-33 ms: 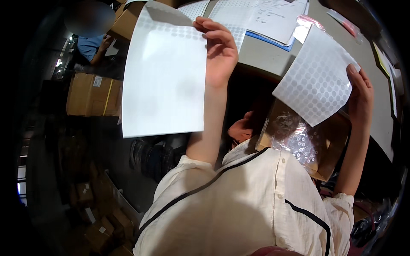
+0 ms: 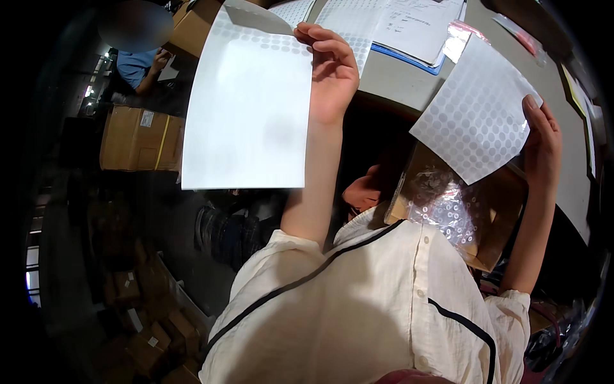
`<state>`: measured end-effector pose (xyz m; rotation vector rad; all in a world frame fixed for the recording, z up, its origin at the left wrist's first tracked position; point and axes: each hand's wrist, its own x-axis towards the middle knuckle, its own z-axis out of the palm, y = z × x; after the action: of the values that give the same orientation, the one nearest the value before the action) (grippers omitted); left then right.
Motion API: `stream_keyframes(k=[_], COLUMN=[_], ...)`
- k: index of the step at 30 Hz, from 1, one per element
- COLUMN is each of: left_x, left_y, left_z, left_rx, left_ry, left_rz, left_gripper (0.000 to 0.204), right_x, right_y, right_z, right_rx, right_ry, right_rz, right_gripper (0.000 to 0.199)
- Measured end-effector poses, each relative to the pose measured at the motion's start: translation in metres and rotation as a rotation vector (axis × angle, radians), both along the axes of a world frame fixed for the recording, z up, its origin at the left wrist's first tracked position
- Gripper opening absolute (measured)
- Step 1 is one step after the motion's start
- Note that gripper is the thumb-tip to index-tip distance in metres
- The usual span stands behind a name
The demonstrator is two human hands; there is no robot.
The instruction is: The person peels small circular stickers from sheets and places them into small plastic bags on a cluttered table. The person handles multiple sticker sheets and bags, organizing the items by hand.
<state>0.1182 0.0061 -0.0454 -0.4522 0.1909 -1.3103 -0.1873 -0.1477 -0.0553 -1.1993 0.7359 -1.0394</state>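
Note:
My left hand (image 2: pixel 332 73) is closed on the right edge of a white sticker sheet (image 2: pixel 246 121), near its top. A few rows of round grey dots remain visible along the upper part of that sheet, which bends back at the top; below them it is plain white. In my right hand (image 2: pixel 542 131), pinched at the right corner between thumb and fingers, is a second sticker sheet (image 2: pixel 480 112) covered with rows of round grey dots. It hangs tilted above an open cardboard box (image 2: pixel 492 240) that holds a clear plastic bag (image 2: pixel 444 211) of small ring-like pieces.
On the grey table (image 2: pixel 412 89) lie a blue clipboard (image 2: pixel 409 59) with papers, more dotted sheets (image 2: pixel 348 19) and a small clear bag (image 2: pixel 519 35). A taped carton (image 2: pixel 137 137) stands at the left, beyond it a person in blue (image 2: pixel 135 67). Several cartons (image 2: pixel 153 342) fill the lower left.
The lower edge of the sheet in my left hand has risen slightly. Both hands keep hold of their sheets, and the right one has barely moved.

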Motion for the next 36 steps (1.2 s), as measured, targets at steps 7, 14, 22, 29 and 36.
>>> stream_keyframes(k=[7, 14, 22, 29, 36], left_x=[0.003, -0.027, -0.04, -0.001, -0.006], left_y=[-0.006, 0.006, 0.026, 0.022, 0.014], left_z=[-0.023, -0.024, -0.003, -0.037, -0.03], left_rx=[0.032, 0.282, 0.462, 0.212, 0.013], left_ry=[-0.26, -1.076, -1.095, -0.624, -0.176], left_rz=[0.008, 0.136, -0.013, 0.037, -0.161], left_gripper=[0.015, 0.022, 0.027, 0.037, 0.031], right_x=[0.0, 0.011, 0.036, 0.007, -0.031], right_y=[0.01, 0.053, 0.073, 0.037, -0.011], right_z=[-0.001, 0.015, 0.036, 0.027, -0.017], right_rx=[-0.044, -0.17, -0.258, 0.03, 0.466], right_ry=[0.116, 0.026, 0.005, -0.442, -1.006], right_rz=[0.013, 0.097, 0.287, 0.41, 0.471], right_gripper=[0.038, 0.031, 0.023, 0.063, 0.045])
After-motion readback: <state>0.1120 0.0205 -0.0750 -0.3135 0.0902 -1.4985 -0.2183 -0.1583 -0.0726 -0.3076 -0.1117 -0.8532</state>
